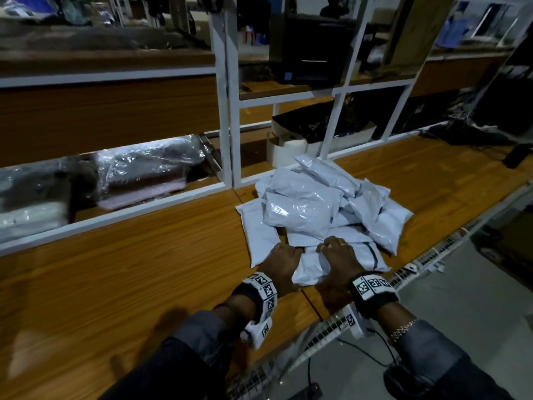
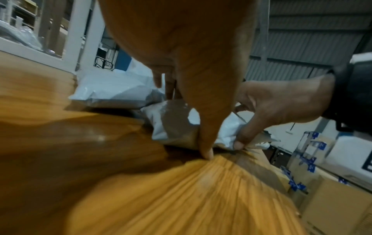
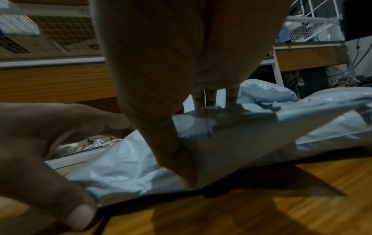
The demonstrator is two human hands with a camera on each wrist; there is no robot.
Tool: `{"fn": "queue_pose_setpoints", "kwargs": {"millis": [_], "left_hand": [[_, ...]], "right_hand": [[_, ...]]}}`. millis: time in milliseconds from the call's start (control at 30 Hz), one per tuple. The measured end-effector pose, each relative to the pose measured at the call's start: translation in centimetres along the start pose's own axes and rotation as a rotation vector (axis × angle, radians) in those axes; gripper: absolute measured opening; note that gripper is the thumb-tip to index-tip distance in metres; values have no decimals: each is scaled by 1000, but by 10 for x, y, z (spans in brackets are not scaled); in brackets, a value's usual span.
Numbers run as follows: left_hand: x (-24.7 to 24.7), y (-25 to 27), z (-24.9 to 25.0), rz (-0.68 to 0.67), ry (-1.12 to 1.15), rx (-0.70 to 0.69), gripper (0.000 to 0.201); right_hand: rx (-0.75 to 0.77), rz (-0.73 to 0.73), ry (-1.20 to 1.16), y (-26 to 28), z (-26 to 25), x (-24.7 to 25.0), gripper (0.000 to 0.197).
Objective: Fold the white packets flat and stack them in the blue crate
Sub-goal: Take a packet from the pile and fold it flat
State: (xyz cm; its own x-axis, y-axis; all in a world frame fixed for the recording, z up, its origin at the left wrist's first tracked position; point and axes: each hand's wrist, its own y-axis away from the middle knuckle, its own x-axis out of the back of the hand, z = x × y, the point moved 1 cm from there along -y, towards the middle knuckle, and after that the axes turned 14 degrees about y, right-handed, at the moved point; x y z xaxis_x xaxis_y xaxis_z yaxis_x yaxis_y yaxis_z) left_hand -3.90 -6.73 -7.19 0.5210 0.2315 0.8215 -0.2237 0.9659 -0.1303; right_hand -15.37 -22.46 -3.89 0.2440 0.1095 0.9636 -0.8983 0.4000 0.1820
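A heap of several white packets [image 1: 311,203] lies on the wooden table [image 1: 144,269], right of centre. The nearest white packet [image 1: 310,269] lies at the heap's near edge, and both hands hold it. My left hand [image 1: 284,261] grips its left end, thumb [image 2: 205,143] at the near edge and fingers over the top. My right hand [image 1: 336,254] grips beside it, with its fingers [image 3: 209,98] pressing on top and its thumb [image 3: 177,151] against the side of the packet [image 3: 261,135]. No blue crate is in view.
A white metal frame [image 1: 227,116] stands behind the heap. Clear-wrapped bundles [image 1: 144,168] lie behind it on the left, and a box of dark items [image 1: 314,134] behind the packets. A wire mesh rail [image 1: 427,255] and cables run along the table's near right edge.
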Motion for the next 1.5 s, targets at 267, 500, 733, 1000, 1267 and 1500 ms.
{"fn": "queue_pose_setpoints", "kwargs": {"millis": [267, 500, 733, 1000, 1267, 1500], "left_hand": [[53, 81, 13, 70, 80, -47, 80], [87, 212, -31, 79, 6, 162, 86], [108, 339, -62, 150, -32, 350, 58], [106, 424, -82, 183, -105, 496, 60], [87, 438, -61, 380, -68, 555, 65], [60, 417, -73, 379, -115, 698, 64]], "right_hand": [[30, -53, -230, 42, -32, 23, 91], [212, -45, -365, 48, -154, 34, 85], [473, -68, -285, 62, -279, 55, 76], [577, -64, -101, 73, -366, 41, 71], [558, 35, -274, 99, -394, 37, 64], [524, 74, -99, 87, -408, 1, 62]]}}
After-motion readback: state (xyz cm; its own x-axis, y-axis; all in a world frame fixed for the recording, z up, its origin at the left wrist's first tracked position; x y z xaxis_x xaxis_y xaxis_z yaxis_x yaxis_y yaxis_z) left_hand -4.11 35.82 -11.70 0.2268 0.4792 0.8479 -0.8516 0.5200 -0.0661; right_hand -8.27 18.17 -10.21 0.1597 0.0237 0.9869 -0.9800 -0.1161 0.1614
